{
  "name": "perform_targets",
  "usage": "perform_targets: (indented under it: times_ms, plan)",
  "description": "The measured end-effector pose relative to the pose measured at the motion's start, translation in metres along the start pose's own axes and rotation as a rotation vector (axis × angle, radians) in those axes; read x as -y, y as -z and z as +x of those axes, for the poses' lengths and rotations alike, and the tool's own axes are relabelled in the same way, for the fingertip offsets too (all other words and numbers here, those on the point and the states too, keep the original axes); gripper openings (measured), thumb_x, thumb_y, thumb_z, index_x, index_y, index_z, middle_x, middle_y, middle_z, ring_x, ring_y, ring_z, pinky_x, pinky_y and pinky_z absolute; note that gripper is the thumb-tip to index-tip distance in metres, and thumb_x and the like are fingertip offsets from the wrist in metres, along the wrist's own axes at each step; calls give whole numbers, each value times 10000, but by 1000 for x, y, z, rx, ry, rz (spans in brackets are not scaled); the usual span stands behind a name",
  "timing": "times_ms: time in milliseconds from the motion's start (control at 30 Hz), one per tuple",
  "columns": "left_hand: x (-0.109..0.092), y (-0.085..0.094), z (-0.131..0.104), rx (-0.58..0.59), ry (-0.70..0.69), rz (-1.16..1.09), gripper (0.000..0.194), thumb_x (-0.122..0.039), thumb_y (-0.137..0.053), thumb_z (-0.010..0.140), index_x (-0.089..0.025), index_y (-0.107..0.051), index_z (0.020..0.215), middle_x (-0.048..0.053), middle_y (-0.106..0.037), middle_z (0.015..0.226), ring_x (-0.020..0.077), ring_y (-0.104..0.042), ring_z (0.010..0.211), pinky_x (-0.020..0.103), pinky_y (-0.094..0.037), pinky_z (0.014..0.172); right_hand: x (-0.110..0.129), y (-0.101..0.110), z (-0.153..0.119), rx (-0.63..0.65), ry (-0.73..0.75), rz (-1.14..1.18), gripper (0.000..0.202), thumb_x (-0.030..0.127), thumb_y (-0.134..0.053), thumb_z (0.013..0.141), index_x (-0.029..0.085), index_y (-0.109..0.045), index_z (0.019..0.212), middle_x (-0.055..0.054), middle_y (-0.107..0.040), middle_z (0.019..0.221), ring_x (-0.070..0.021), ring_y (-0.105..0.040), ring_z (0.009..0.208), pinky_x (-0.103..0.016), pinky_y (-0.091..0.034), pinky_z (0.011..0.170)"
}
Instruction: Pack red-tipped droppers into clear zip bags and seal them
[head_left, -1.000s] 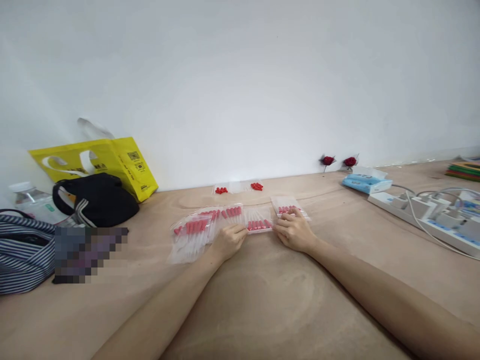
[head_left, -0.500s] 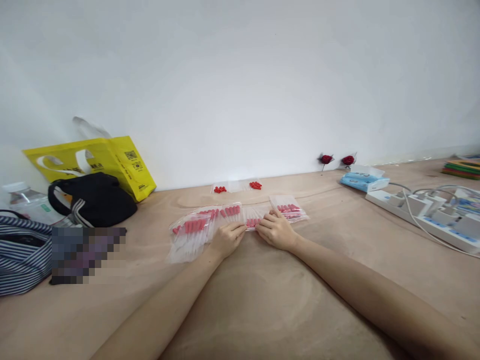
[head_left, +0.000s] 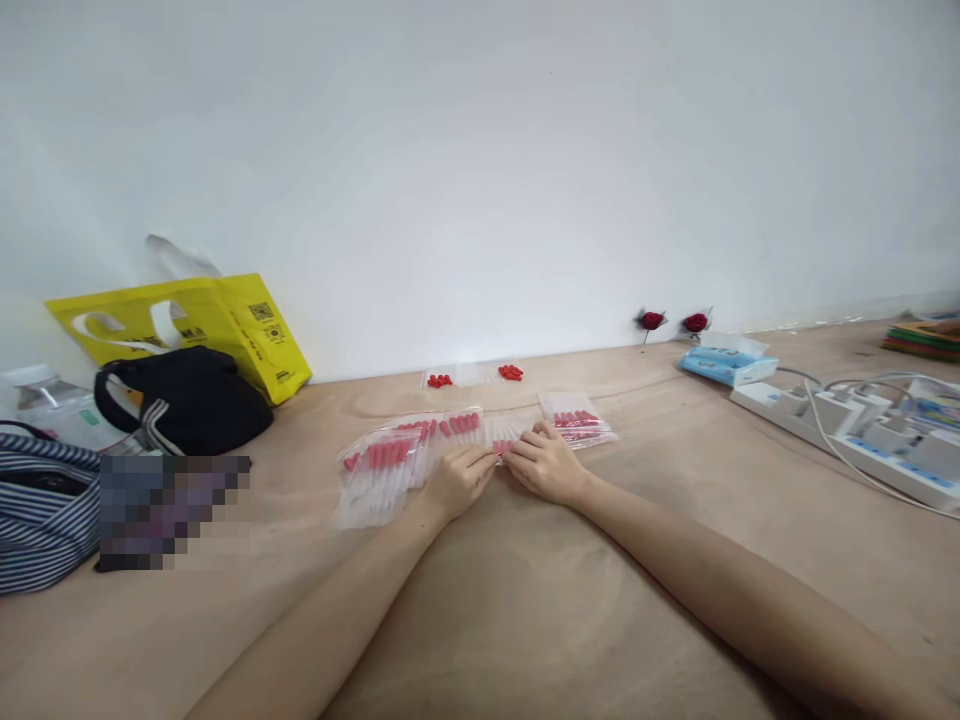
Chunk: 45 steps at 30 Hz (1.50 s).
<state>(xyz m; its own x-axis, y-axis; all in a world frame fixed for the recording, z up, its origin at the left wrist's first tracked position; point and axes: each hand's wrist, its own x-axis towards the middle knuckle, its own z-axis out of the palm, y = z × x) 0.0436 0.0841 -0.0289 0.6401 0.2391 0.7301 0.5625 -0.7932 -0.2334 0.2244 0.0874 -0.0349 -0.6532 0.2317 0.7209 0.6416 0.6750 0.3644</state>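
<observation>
My left hand [head_left: 459,480] is closed, with its fingertips pinching the near edge of a small clear plastic bag [head_left: 498,432]. From the right, my right hand [head_left: 546,464] is closed on that same edge, its fingers covering part of the bag. Red-ended pieces with pale stems show inside it. To the left, overlapping clear bags [head_left: 375,490] hold more red-tipped pieces. Another such bag [head_left: 571,410] lies just beyond my right hand. Farther back, a clear bag [head_left: 471,373] has two small clusters of short red pieces on it or in it; I cannot tell which.
A yellow tote bag [head_left: 225,310], a black cap-like item [head_left: 195,400] and a striped cloth item [head_left: 45,520] lie at left. At right are a tissue pack [head_left: 724,362], a white power strip [head_left: 847,440] with cables, and two dark red roses [head_left: 652,320] near the wall.
My right hand has slid slightly left along the bag's edge, closer to my left hand. My left hand has barely moved. The other bags lie where they were.
</observation>
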Motion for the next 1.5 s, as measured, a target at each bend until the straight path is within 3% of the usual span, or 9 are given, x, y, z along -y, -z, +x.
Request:
perform_targets:
  times_ms: [333, 567, 800, 933, 1200, 1333, 1500]
  plan:
    - [3, -2, -3, -7, 14, -20, 187, -145, -411, 833, -137, -597, 847, 61, -648, 800, 139, -604, 705, 258, -512, 642, 2, 0, 4, -28, 9, -6, 185, 153, -415, 810, 156, -538, 672, 0, -519, 626, -124, -392, 645, -307, -236, 680]
    - [-1, 2, -1, 54, 12, 10, 197, -145, -404, 828, -152, -600, 807, 45, -646, 747, 143, -588, 666, 266, -491, 619, 3, 2, 4, -4, 11, -27, 212, 146, -407, 815, 158, -522, 638, -1, -513, 609, -123, -401, 627, -303, -224, 651]
    - [-1, 4, -5, 104, 66, 24, 221, -147, -388, 829, -156, -577, 715, 37, -606, 667, 137, -567, 625, 254, -462, 581, -12, 14, -16, 45, -43, -80, 190, 142, -393, 837, 152, -559, 745, -12, -535, 620, -123, -429, 639, -304, -226, 655]
    - [-1, 3, -7, 144, 107, 45, 255, -167, -359, 847, -150, -561, 692, 33, -574, 624, 130, -551, 571, 236, -443, 528, -16, 16, -26, 45, -83, -138, 238, 127, -384, 835, 146, -539, 655, -17, -529, 589, -125, -425, 609, -305, -223, 641]
    - [-2, 6, -8, 197, 263, -43, 248, -255, -441, 828, -156, -510, 612, 11, -573, 604, 126, -545, 539, 233, -438, 511, -19, 13, -28, 143, -163, -214, 262, 285, -463, 827, 146, -546, 620, -45, -550, 587, -158, -452, 620, -335, -247, 671]
    - [-4, 13, -3, 185, 401, 14, 227, -363, -535, 755, -142, -550, 804, 63, -607, 786, 206, -565, 757, 333, -469, 674, -12, 22, -20, 206, -236, -134, 178, 320, -557, 761, 144, -578, 761, -84, -598, 765, -208, -490, 779, -352, -289, 712]
    - [0, 7, -7, 220, 466, 80, 305, -230, -400, 809, -95, -492, 1065, 152, -533, 1116, 256, -472, 1056, 432, -391, 878, 18, 27, -7, 247, -224, 186, 292, 357, -486, 801, 199, -533, 1042, -79, -559, 1051, -187, -486, 943, -317, -362, 770]
